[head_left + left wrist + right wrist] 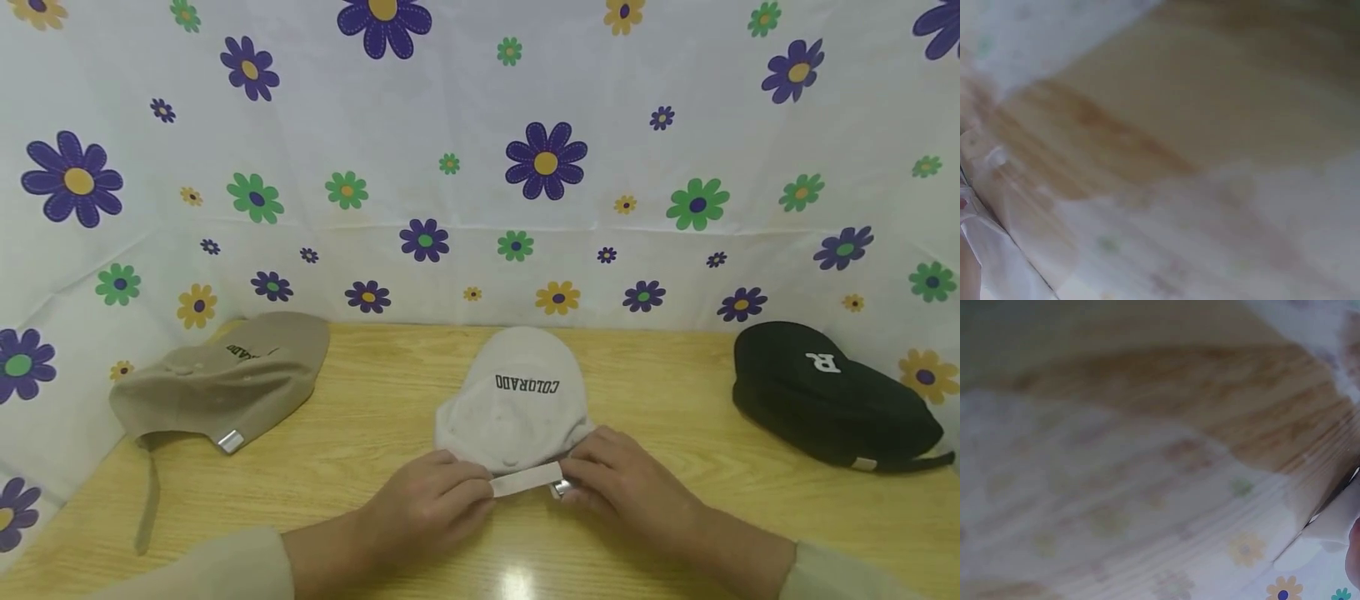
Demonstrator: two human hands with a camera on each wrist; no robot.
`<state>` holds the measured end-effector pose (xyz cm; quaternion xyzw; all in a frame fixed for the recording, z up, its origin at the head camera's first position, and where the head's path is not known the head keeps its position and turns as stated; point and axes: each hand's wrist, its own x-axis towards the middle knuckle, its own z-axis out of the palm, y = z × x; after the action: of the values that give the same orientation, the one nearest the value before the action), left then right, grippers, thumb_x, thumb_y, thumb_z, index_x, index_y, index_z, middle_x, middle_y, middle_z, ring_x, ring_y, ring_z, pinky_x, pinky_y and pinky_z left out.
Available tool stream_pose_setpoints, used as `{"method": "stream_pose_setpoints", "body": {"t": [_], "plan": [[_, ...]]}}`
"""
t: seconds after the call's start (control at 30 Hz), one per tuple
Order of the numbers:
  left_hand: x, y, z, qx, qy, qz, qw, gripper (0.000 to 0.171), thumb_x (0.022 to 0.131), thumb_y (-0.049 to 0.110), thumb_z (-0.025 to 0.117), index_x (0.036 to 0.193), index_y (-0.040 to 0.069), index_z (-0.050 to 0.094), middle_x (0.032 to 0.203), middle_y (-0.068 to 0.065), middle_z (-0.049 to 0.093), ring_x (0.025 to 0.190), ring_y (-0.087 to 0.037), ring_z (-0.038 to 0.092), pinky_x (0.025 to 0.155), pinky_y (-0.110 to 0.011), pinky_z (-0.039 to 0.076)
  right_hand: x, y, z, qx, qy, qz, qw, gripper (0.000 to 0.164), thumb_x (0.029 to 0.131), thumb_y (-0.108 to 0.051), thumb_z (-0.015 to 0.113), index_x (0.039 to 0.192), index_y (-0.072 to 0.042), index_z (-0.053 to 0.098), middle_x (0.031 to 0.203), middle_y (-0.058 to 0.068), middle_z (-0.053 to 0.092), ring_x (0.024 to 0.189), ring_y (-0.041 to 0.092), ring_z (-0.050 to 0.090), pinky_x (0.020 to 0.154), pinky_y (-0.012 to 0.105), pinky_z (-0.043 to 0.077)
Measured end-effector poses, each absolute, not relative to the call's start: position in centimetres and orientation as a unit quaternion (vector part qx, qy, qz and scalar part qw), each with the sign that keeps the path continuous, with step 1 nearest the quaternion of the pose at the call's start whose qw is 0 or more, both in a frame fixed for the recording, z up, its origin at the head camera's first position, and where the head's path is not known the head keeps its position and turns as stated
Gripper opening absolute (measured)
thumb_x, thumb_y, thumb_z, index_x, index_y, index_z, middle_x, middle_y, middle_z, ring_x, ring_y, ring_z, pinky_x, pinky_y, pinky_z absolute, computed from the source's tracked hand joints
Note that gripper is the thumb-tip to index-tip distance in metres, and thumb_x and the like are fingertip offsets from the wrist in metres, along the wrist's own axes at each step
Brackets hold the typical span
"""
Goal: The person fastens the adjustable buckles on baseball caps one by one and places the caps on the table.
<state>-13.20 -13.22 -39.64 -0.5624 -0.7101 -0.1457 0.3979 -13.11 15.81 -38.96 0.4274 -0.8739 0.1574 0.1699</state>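
In the head view a light grey cap [517, 417] marked COLORADO lies mid-table, its lettering upside down to me and its back edge towards me. My left hand [442, 496] pinches the cap's pale back strap [527, 480] at the left end. At the strap's other end my right hand [626, 487] grips the cap's edge beside a silver buckle [560, 488]. The strap stretches straight between the two hands. Fingertips are partly hidden under the cap's rim. Both wrist views are blurred and hazy, with only slivers of the hands at their edges.
A tan cap [247, 375] with a loose hanging strap lies at the table's left. On the right is a black cap [817, 400] with a white R. Behind the wooden table [390, 375] hangs a white flowered cloth [465, 200].
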Motion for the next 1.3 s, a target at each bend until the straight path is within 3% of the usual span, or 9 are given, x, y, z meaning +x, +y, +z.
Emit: {"method": "stream_pose_setpoints", "body": {"t": [0.1, 0.4, 1.0, 1.3], "plan": [[-13.28, -12.93, -39.51, -0.566, -0.707, -0.139, 0.4, 0.012, 0.089, 0.013, 0.062, 0.088, 0.01, 0.073, 0.086, 0.003, 0.073, 0.075, -0.006, 0.067, 0.068, -0.018, 0.052, -13.22, 15.75, -39.03, 0.439, -0.868, 0.151, 0.174, 0.02, 0.089, -0.033, 0.071, 0.104, -0.02, 0.073, 0.1, -0.017, 0.059, 0.094, 0.002, 0.049, 0.081, 0.023, 0.044], [-13.27, -12.52, -39.52, -0.585, -0.703, -0.111, 0.39, 0.019, 0.089, 0.011, 0.055, 0.077, 0.013, 0.07, 0.078, 0.005, 0.068, 0.071, -0.007, 0.063, 0.065, -0.02, 0.047, -13.25, 15.74, -38.65, 0.463, -0.875, 0.111, 0.091, 0.026, 0.094, -0.036, 0.063, 0.117, -0.024, 0.071, 0.11, -0.016, 0.061, 0.102, 0.003, 0.05, 0.083, 0.024, 0.039], [-12.99, -12.54, -39.56, -0.605, -0.699, -0.096, 0.37, 0.018, 0.085, 0.012, 0.048, 0.07, 0.015, 0.058, 0.071, 0.006, 0.054, 0.064, -0.01, 0.05, 0.064, -0.022, 0.041, -13.29, 15.91, -39.25, 0.471, -0.865, 0.099, 0.142, 0.02, 0.095, -0.038, 0.061, 0.108, -0.028, 0.07, 0.106, -0.018, 0.061, 0.101, 0.002, 0.05, 0.08, 0.022, 0.037], [-12.95, -12.46, -39.59, -0.601, -0.704, -0.09, 0.367, 0.017, 0.085, 0.013, 0.048, 0.07, 0.015, 0.058, 0.07, 0.006, 0.054, 0.064, -0.01, 0.05, 0.063, -0.022, 0.042, -13.29, 15.76, -39.31, 0.48, -0.856, 0.105, 0.161, 0.017, 0.094, -0.038, 0.062, 0.105, -0.027, 0.07, 0.103, -0.017, 0.06, 0.099, 0.002, 0.051, 0.08, 0.021, 0.038]]}}
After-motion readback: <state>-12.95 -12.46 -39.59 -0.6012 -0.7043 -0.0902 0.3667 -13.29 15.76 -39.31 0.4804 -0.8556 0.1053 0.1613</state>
